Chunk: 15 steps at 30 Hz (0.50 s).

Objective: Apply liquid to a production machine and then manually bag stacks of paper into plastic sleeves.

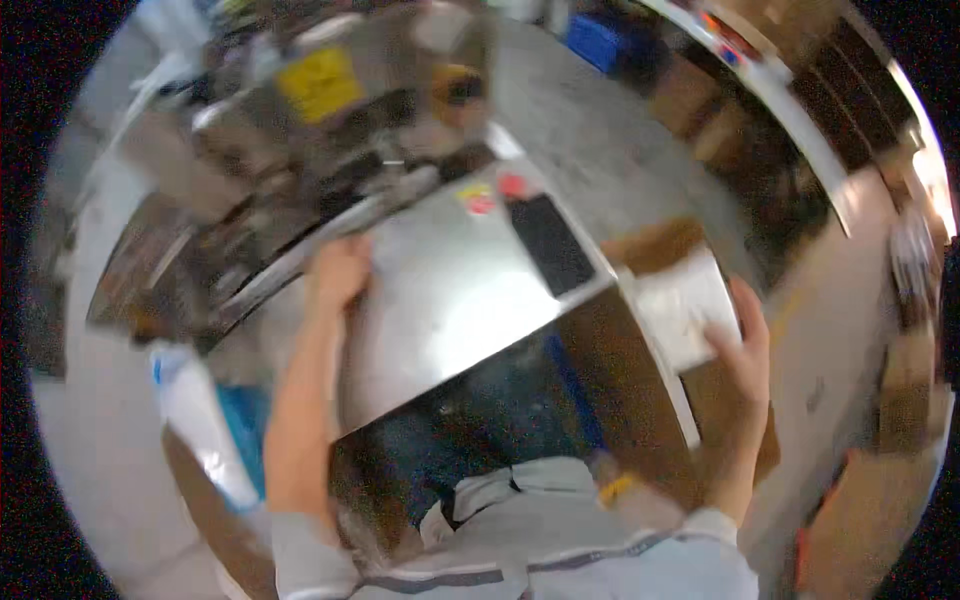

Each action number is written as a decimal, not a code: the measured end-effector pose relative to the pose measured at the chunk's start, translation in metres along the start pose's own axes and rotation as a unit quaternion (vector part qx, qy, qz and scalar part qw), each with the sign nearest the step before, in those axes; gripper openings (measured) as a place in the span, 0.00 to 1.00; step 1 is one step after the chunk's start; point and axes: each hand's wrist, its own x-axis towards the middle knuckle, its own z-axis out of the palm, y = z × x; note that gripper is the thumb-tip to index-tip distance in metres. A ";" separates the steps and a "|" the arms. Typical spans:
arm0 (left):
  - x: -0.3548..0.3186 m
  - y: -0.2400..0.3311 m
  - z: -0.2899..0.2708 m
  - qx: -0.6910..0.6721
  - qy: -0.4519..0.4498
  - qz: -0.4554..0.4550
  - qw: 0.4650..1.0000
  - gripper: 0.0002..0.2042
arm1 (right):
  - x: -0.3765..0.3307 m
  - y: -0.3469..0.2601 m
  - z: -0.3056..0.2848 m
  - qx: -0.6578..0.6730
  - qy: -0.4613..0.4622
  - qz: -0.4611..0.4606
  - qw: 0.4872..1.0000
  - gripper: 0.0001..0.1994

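- the picture is blurred by motion, so fine detail is hard to read.
- the right hand (738, 340) lies on a white sheet (680, 305) at the right end of the steel machine top (440, 290); thumb and fingers sit over the sheet's near right edge, and it seems to be pinched, though the blur hides the grip itself.
- the left hand (338, 272) rests on the far left edge of the same steel top, fingers curled over the rim where it meets the darker machine parts (330, 150) behind; whether it grips or only leans there i cannot tell.
- the hands are well apart, one at each end of the steel top, with a black rectangular panel (552, 243) and a red round button (512, 186) between them.
- the white sheet lies to the person's right, its long side running away from the body and slightly leftward; the right hand is on it, the left hand is far from it.
- under the sheet shows a brown cardboard surface (650, 245), and a white strip (660, 350) runs along the sheet's left side toward the body.
- a yellow label (320, 82) sits on the machine beyond the left hand; a white and blue bag (205, 420) hangs low on the left.
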 end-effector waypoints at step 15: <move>-0.005 -0.013 -0.005 0.069 0.114 0.013 0.991 0.12 | 0.100 0.319 0.038 -0.026 -0.100 0.283 0.954 0.39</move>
